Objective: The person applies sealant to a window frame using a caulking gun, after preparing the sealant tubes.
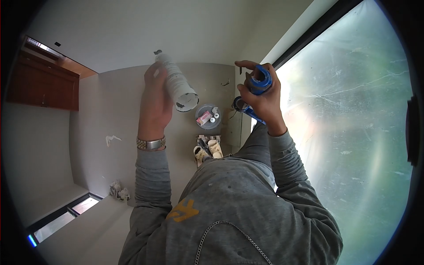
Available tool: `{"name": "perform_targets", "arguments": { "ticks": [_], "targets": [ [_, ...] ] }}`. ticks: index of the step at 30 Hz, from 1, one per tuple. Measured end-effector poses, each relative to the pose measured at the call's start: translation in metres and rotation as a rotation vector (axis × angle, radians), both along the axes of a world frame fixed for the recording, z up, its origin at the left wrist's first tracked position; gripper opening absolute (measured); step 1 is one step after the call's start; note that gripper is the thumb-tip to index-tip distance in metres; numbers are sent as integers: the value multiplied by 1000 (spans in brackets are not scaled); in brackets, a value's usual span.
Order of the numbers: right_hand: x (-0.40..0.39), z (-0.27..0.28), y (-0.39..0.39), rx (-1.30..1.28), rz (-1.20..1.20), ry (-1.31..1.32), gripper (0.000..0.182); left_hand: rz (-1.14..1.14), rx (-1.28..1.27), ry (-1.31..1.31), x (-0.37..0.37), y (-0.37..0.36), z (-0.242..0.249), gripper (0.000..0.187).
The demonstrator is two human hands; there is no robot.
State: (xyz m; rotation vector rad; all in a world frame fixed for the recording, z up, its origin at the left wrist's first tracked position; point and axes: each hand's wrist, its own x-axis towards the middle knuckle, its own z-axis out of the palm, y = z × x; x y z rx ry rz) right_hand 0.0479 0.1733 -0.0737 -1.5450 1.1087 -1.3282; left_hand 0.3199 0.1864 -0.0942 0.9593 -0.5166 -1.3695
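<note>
My left hand (pixel 154 104) is closed round a white sealant cartridge (pixel 178 86). The cartridge is tilted, its hollow, smeared end turned toward me and a dark bit at its far tip. To the right, my right hand (pixel 270 104) grips a blue caulking gun (pixel 264 82), with my index finger stretched out past it. One end of the gun's blue frame shows above my thumb, and another blue part hangs below the hand. The cartridge and the gun are apart. Some of the gun is hidden behind my fingers.
Below stands a grey bucket (pixel 198 118) with a pink-and-white box (pixel 204 118) and small white items. Cream shoes (pixel 214 148) show near my legs. Plastic film (pixel 349 132) covers the window at right. A brown cabinet (pixel 44 84) hangs left. Crumpled material (pixel 118 191) lies at lower left.
</note>
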Motion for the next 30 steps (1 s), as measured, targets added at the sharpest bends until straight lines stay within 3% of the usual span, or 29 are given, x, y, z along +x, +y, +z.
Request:
{"name": "perform_targets", "arguments": {
  "ticks": [2, 4, 9, 11, 12, 14, 18, 20, 21, 23, 25, 28, 30],
  "targets": [
    [7, 12, 10, -41, 162, 15, 38, -56, -20, 20, -15, -4, 7, 45],
    [13, 12, 12, -38, 276, -61, 41, -261, -29, 181, -29, -14, 1, 46],
    [8, 11, 1, -80, 378, 6, 50, -367, -56, 99, -72, -20, 13, 49],
    [4, 3, -10, -93, 340, 21, 50, -338, -212, -256, -80, -29, 11, 47],
    [5, 1, -16, -131, 289, -42, 50, -365, -219, -258, -81, -37, 5, 47],
    [-3, -7, -26, -171, 218, -108, 50, -359, -365, -1008, -83, -54, -12, 47],
    [-28, -18, -49, -35, 27, -184, 45, -318, -439, -958, -117, -78, -21, 54],
    [-47, -29, -63, 39, -63, -247, 42, -401, -663, -737, -158, -88, -15, 63],
    [-61, -39, -71, 71, -58, -219, 40, -405, -652, -837, -166, -100, -25, 68],
    [-87, -58, -86, 109, -68, -199, 38, -483, -614, -790, -183, -130, -50, 65],
    [-112, -79, -103, 224, -14, -531, 36, -548, -571, -744, -208, -161, -72, 62],
    [-149, -134, -130, 280, -222, -718, 37, -426, -519, -749, -261, -219, -108, 55],
    [-175, -197, -140, 329, -320, -691, 39, -300, -725, -960, -299, -262, -144, 52]
  ]
}}
